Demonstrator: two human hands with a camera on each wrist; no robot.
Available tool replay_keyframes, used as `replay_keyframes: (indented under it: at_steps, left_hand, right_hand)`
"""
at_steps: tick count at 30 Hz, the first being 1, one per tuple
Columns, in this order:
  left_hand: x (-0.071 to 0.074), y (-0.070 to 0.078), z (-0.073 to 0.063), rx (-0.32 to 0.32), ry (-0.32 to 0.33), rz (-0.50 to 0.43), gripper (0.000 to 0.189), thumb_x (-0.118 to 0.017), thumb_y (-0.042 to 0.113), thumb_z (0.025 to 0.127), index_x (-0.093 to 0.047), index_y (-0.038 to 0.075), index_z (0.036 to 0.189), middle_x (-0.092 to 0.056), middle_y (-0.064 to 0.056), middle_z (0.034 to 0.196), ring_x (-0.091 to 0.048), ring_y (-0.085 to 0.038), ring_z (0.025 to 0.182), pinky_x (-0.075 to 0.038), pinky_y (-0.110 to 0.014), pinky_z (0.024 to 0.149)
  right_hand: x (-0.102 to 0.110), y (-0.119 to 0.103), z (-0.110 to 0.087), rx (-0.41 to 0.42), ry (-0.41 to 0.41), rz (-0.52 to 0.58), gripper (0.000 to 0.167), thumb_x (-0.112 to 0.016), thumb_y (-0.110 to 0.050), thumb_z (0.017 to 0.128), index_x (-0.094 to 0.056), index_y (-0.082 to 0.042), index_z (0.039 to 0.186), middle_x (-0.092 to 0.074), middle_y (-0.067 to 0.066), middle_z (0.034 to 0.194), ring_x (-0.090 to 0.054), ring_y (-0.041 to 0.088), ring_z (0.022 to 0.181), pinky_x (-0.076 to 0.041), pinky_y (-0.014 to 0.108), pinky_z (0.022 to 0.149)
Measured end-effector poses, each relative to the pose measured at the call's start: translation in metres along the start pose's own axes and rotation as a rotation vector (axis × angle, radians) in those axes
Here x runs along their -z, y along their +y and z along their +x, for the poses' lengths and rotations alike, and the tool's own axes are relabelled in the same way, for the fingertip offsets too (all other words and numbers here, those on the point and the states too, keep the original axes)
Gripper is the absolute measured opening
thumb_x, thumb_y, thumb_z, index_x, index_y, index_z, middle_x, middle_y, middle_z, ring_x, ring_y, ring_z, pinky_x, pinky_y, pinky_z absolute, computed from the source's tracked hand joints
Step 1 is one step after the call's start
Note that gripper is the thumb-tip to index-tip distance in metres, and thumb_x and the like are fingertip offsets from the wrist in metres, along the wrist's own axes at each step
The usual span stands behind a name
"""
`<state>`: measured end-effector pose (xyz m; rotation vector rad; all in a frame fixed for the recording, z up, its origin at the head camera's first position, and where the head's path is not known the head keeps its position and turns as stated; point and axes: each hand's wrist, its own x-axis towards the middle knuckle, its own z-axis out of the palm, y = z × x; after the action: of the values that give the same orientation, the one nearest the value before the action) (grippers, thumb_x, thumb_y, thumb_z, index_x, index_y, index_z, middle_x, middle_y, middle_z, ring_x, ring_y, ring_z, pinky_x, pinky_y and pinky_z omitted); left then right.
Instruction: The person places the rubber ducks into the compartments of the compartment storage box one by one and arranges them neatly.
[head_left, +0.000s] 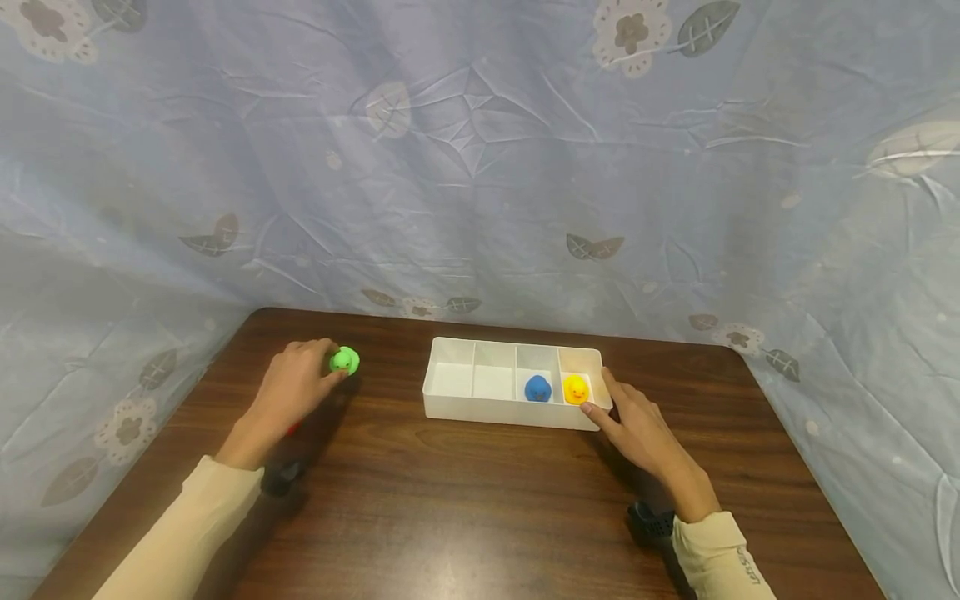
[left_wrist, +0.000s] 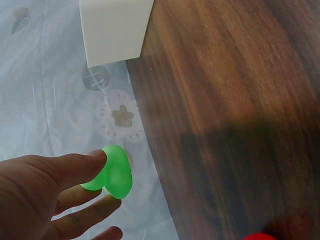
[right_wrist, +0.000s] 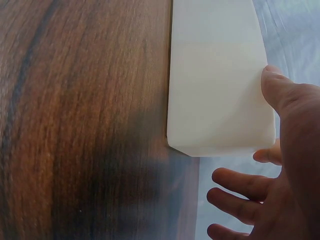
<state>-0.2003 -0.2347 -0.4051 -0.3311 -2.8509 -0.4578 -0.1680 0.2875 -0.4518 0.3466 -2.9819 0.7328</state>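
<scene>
My left hand (head_left: 296, 379) pinches a small green rubber duck (head_left: 344, 360) between thumb and fingers, above the table's far left part. The left wrist view shows the green duck (left_wrist: 118, 172) held off the tabletop. A white divided box (head_left: 480, 410) stands at the table's back middle, with compartments in a row. In its rightmost compartment sits a yellow duck (head_left: 576, 389); the one beside it holds a blue duck (head_left: 537, 388). My right hand (head_left: 637, 425) holds the box's right end, thumb on the front rim and index finger at the end wall, other fingers spread.
A red object (head_left: 293, 427) lies on the table, mostly hidden behind my left wrist. The brown wooden table (head_left: 450, 508) ends at a patterned curtain (head_left: 465, 167) at the back and sides. Dark wrist straps (head_left: 651, 522) are on both arms.
</scene>
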Motion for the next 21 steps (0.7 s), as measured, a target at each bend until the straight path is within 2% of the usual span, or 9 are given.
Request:
replay_keyframes:
  at_steps: [11,21]
  left_hand:
    - [-0.001,0.017,0.01,-0.014,-0.016,-0.006,0.039,-0.082,0.022,0.094,-0.07,-0.003,0.122,-0.076,-0.026,0.122,-0.064,-0.054,0.121,-0.053,-0.069,0.097]
    - [-0.001,0.032,0.016,-0.045,0.0,-0.012,0.037,-0.083,0.021,0.093,-0.07,-0.002,0.119,-0.077,-0.024,0.118,-0.066,-0.054,0.12,-0.053,-0.069,0.099]
  right_hand:
    - [0.001,-0.001,0.001,0.002,-0.003,0.009,0.085,-0.054,-0.053,0.109,-0.026,0.004,0.166,-0.046,0.035,0.16,-0.046,0.057,0.146,-0.038,0.076,0.116]
    - [0.001,-0.002,0.0,-0.005,-0.014,0.011,0.085,-0.054,-0.053,0.109,-0.026,0.004,0.166,-0.045,0.036,0.16,-0.046,0.057,0.146,-0.037,0.076,0.117]
